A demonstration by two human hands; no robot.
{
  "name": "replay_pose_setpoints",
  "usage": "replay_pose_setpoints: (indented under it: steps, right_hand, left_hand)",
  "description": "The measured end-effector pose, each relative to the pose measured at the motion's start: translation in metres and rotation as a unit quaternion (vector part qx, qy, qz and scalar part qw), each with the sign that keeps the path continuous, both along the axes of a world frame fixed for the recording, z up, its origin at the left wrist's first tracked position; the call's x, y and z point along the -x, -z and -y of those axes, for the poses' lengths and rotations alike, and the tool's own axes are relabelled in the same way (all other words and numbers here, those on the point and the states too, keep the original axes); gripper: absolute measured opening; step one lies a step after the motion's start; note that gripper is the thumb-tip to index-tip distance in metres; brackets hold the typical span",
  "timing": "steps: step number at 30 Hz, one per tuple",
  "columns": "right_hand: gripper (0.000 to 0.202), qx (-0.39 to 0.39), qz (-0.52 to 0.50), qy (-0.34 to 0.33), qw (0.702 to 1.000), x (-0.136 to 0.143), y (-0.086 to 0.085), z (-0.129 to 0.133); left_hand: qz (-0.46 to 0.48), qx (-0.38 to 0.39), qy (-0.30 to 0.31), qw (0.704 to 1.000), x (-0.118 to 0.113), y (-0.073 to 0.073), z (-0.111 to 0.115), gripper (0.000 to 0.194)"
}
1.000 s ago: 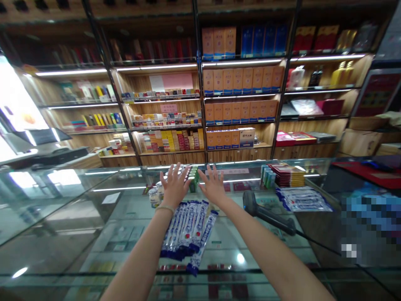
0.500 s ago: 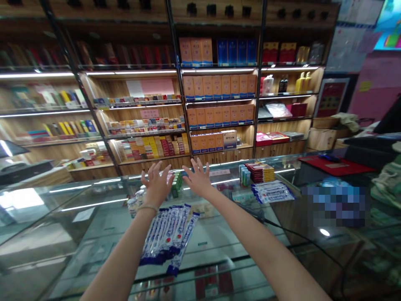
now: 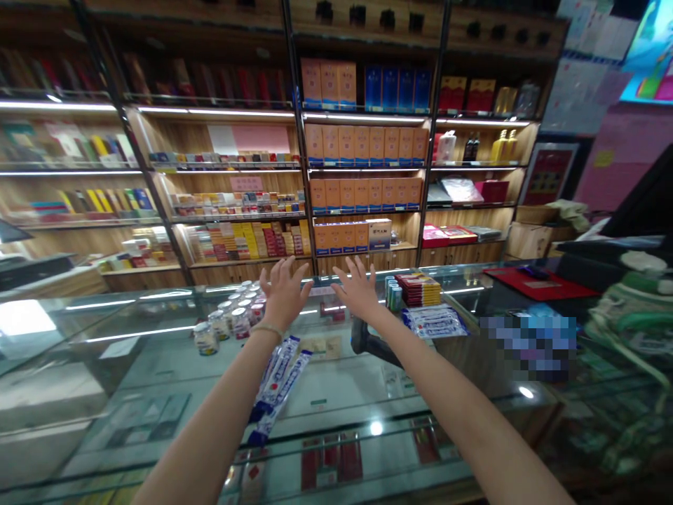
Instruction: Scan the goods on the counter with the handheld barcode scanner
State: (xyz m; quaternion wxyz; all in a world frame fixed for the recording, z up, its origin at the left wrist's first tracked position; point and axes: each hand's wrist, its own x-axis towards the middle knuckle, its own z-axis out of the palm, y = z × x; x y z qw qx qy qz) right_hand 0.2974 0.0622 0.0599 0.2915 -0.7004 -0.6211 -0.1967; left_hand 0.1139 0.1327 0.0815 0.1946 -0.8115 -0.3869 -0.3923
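Both arms reach out over the glass counter (image 3: pixel 336 393). My left hand (image 3: pixel 284 294) has its fingers spread and holds nothing; small white-lidded jars (image 3: pixel 239 315) stand beside it on the left. Blue-and-white long packets (image 3: pixel 278 379) lie under and beside my left wrist, partly hidden by the forearm. My right hand (image 3: pixel 357 291) is also spread and holds nothing. Just right of it are small cans (image 3: pixel 393 294) and a stack of red and yellow packs (image 3: pixel 418 289). More blue-and-white packets (image 3: pixel 434 321) lie in front of that stack.
A black handheld device (image 3: pixel 371 342) lies below my right wrist. At the right are a red mat (image 3: pixel 541 284), a pixelated bluish item (image 3: pixel 536 337) and a green-lidded bottle (image 3: pixel 631 308). Lit shelves (image 3: pixel 368 168) with boxes stand behind the counter.
The view has shifted, and both hands appear farther right relative to the counter. The white-lidded jars now show more fully, while the green packs between the hands are no longer visible.
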Motion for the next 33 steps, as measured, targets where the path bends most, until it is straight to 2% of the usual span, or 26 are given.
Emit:
replay_pose_setpoints:
  steps: [16, 26, 33]
  right_hand:
    - [0.05, -0.004, 0.013, 0.069, 0.998, -0.086, 0.017, 0.043]
    - [0.048, -0.015, 0.025, 0.087, 0.996, -0.127, 0.029, 0.046]
    - [0.049, -0.01, 0.026, 0.097, 0.995, -0.147, 0.039, 0.041]
  left_hand:
    - [0.009, 0.028, 0.052, 0.998, -0.09, 0.011, 0.039, 0.044]
    - [0.032, 0.069, 0.07, 0.995, -0.139, 0.019, 0.046, 0.048]
    - [0.006, 0.09, 0.096, 0.991, -0.174, 0.028, 0.046, 0.05]
